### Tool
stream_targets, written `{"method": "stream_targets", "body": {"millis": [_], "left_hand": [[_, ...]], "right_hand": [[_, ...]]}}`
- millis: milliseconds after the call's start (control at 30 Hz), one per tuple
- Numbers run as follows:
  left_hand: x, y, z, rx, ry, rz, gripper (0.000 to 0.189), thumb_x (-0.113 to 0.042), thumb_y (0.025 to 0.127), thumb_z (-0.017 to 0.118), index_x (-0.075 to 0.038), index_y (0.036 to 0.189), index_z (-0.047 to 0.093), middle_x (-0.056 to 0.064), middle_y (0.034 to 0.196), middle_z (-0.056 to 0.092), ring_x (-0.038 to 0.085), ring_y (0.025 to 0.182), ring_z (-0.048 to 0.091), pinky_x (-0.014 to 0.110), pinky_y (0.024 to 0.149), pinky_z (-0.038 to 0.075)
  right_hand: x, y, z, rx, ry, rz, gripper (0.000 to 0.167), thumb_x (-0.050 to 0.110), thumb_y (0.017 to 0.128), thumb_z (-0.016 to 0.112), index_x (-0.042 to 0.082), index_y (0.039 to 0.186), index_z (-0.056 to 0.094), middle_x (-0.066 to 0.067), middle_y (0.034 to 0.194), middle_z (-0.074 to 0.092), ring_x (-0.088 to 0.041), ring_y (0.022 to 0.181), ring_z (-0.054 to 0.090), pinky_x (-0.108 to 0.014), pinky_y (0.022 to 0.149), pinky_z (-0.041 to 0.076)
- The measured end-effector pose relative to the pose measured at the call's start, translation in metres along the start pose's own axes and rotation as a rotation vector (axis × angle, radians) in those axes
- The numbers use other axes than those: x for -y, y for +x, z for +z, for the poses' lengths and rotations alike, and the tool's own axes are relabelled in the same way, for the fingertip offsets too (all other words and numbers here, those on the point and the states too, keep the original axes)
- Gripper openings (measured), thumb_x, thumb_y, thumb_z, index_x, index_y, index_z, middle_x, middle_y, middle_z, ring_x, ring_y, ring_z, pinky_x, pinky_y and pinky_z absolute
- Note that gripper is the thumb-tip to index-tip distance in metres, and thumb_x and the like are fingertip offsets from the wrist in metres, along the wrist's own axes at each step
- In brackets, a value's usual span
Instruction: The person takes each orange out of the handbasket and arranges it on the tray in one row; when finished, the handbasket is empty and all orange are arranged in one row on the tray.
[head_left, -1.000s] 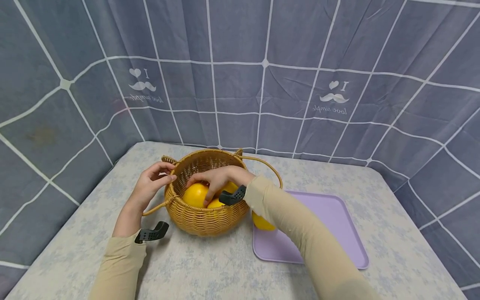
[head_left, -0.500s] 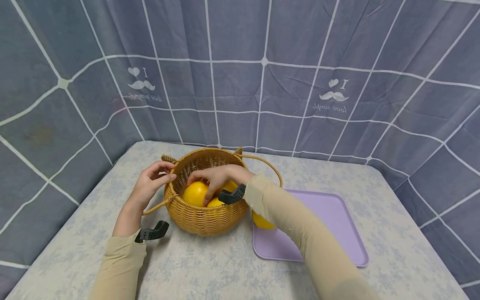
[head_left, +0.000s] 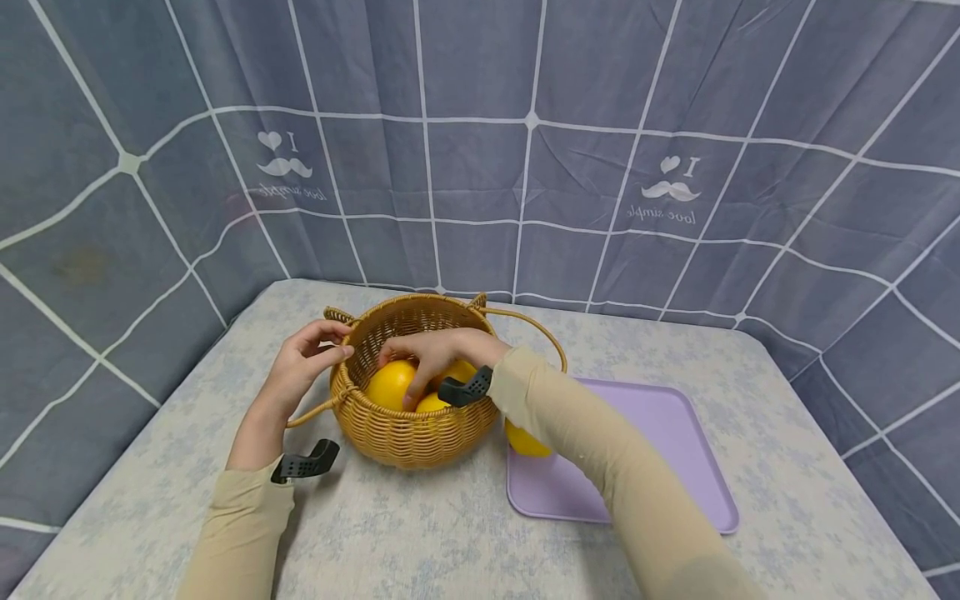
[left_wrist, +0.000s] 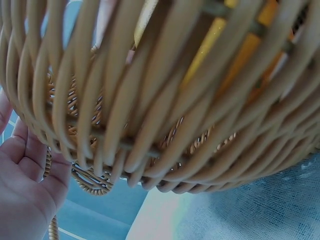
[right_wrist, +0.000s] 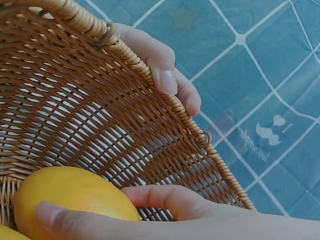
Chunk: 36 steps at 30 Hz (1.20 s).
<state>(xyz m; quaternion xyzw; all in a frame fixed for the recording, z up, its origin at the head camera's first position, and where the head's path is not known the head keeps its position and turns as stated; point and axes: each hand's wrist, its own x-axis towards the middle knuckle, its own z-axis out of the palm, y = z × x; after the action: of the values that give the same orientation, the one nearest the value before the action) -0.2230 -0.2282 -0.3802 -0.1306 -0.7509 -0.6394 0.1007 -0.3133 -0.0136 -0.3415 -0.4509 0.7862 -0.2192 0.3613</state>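
A round wicker basket (head_left: pixel 412 440) with several yellow fruits stands on the table. My left hand (head_left: pixel 292 375) holds its left rim, the thumb hooked over the edge in the right wrist view. Inside the basket, my right hand (head_left: pixel 435 354) grips a smooth, oval yellow fruit (right_wrist: pixel 75 192), with thumb and fingers on opposite sides of it. More yellow fruit shows under and behind that hand, partly hidden by it. In the left wrist view, woven strands (left_wrist: pixel 125 100) fill most of the picture, with yellow glimpsed through the gaps.
A lilac tray (head_left: pixel 678 437) lies right of the basket, partly under my right forearm. Another yellow fruit (head_left: pixel 527 442) is at its left edge. The basket's handle (head_left: pixel 543 333) loops out to the right. A grey-blue checked curtain (head_left: pixel 480 183) hangs behind the table.
My right fingers have drawn in slightly round the yellow fruit. The left hand and basket have stayed in place.
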Motion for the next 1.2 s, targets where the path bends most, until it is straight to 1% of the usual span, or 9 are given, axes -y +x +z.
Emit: {"method": "stream_targets", "body": {"millis": [167,333,467,667,867,1033,1200], "left_hand": [[-0.003,0.0,0.0,-0.007,0.004,-0.006,0.02,-0.005,0.09,0.062,-0.005,0.109,0.059,0.0,0.097,0.052,0.013,0.085,0.053,0.019,0.073,0.044],[-0.004,0.001,0.0,-0.007,-0.005,-0.014,0.021,-0.005,0.09,0.061,-0.004,0.11,0.059,0.0,0.098,0.052,0.013,0.085,0.052,0.02,0.073,0.044],[-0.005,0.001,0.0,-0.007,-0.015,-0.009,0.02,-0.005,0.09,0.061,-0.004,0.11,0.059,0.0,0.099,0.052,0.013,0.086,0.052,0.02,0.073,0.044],[-0.003,0.0,-0.001,-0.007,-0.016,-0.008,0.02,-0.005,0.09,0.061,-0.004,0.11,0.059,0.0,0.098,0.052,0.014,0.086,0.051,0.02,0.073,0.044],[-0.001,0.0,-0.002,-0.01,-0.01,-0.012,0.02,-0.005,0.09,0.061,-0.007,0.109,0.06,0.0,0.097,0.053,0.014,0.086,0.052,0.02,0.073,0.044],[0.0,0.0,-0.001,-0.006,-0.016,-0.006,0.019,-0.005,0.089,0.062,-0.006,0.108,0.06,-0.001,0.096,0.053,0.016,0.087,0.051,0.02,0.072,0.044],[0.0,0.0,-0.001,-0.004,-0.028,-0.014,0.019,-0.005,0.089,0.061,-0.006,0.108,0.06,0.0,0.096,0.053,0.015,0.085,0.051,0.021,0.073,0.044]], "right_hand": [[0.002,-0.003,-0.002,-0.029,-0.062,0.004,0.061,0.023,0.072,0.083,0.021,0.12,0.046,-0.001,0.121,0.048,-0.015,0.1,0.051,-0.024,0.083,0.043],[0.004,-0.005,-0.004,-0.052,-0.08,0.025,0.061,0.023,0.071,0.084,0.022,0.118,0.045,-0.002,0.116,0.051,-0.015,0.097,0.053,-0.025,0.082,0.044],[0.005,-0.005,-0.006,-0.06,-0.093,0.021,0.061,0.024,0.07,0.084,0.022,0.117,0.045,-0.001,0.114,0.052,-0.015,0.097,0.053,-0.025,0.082,0.044],[0.005,-0.005,-0.008,-0.065,-0.094,0.004,0.06,0.023,0.071,0.083,0.02,0.118,0.046,-0.002,0.115,0.052,-0.015,0.097,0.053,-0.024,0.082,0.045],[0.006,-0.008,-0.009,-0.092,-0.072,0.003,0.059,0.02,0.071,0.083,0.018,0.118,0.048,-0.002,0.116,0.052,-0.014,0.098,0.053,-0.023,0.082,0.045],[0.009,-0.013,-0.009,-0.124,-0.054,-0.034,0.059,0.021,0.07,0.084,0.019,0.118,0.049,-0.002,0.12,0.052,-0.013,0.104,0.052,-0.023,0.087,0.042],[0.013,-0.026,-0.014,-0.19,-0.035,-0.091,0.061,0.026,0.069,0.084,0.02,0.12,0.049,0.001,0.124,0.05,-0.011,0.114,0.046,-0.025,0.094,0.038]]}}
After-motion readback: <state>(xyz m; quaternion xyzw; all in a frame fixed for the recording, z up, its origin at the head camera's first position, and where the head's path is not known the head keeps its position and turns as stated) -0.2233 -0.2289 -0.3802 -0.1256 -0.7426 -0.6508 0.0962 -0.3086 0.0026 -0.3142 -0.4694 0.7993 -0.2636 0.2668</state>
